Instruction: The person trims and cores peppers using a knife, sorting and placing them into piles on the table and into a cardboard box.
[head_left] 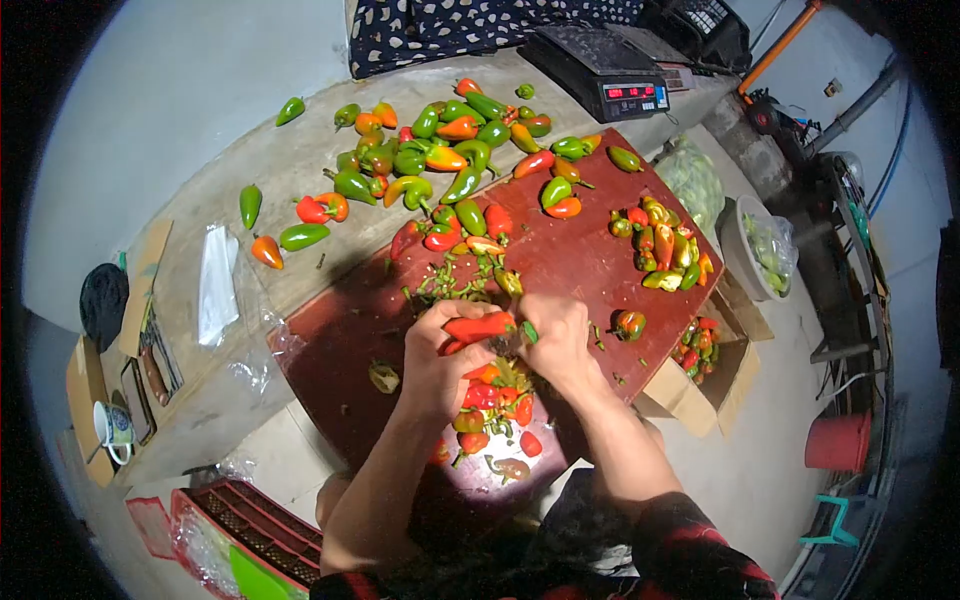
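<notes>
One red pepper is inside the left hand, above the desk; the right hand, curled narrow, is at its end, gripping what I cannot tell

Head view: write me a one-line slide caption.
Over a red table, the left hand holds a red pepper, the right hand close beside it, more peppers beyond.

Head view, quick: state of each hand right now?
Left hand: closed, holding a red pepper.
Right hand: closed beside that pepper; whether it holds anything cannot be told.
</notes>
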